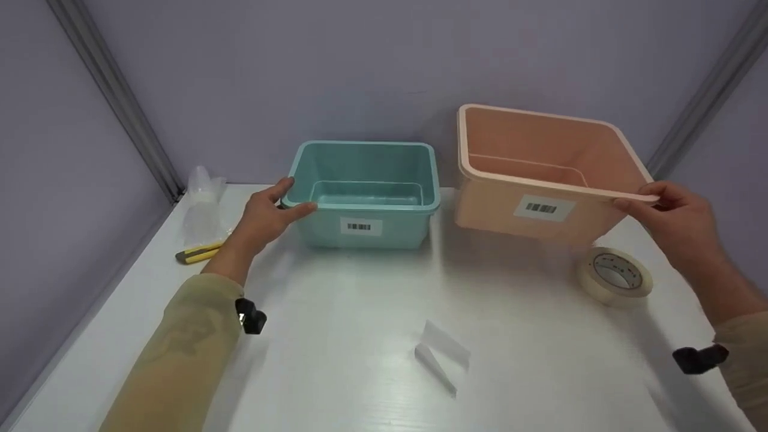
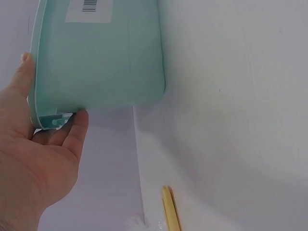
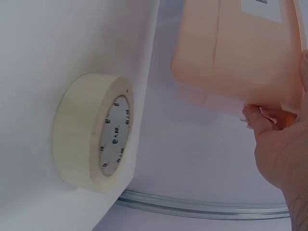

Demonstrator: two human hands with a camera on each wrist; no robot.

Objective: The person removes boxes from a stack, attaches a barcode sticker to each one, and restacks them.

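A: Two tubs from the head view: a teal bin (image 1: pixel 366 195) far centre on the white counter (image 1: pixel 360 312), and a peach bin (image 1: pixel 540 174) to its right, tilted and lifted off the counter.

B: And the hands?

A: The left hand (image 1: pixel 264 219) has its grip pinched on the teal bin's near left rim, thumb on top. The right hand (image 1: pixel 675 219) has its grip closed on the peach bin's near right rim. A tape roll (image 1: pixel 616 276) lies just below that bin, a folded paper slip (image 1: pixel 441 354) near centre, a yellow cutter (image 1: pixel 198 252) and a clear bag (image 1: pixel 204 201) far left.

B: Left wrist view?

A: The left hand (image 2: pixel 41 159) clasps the teal bin (image 2: pixel 101 62) at its rim corner, thumb and a fingertip either side; the cutter (image 2: pixel 169 209) lies near.

B: Right wrist view?

A: The right hand (image 3: pixel 281 144) curls under the peach bin (image 3: pixel 236 48) rim; the tape roll (image 3: pixel 94 132) rests on the counter (image 3: pixel 57 43) well apart
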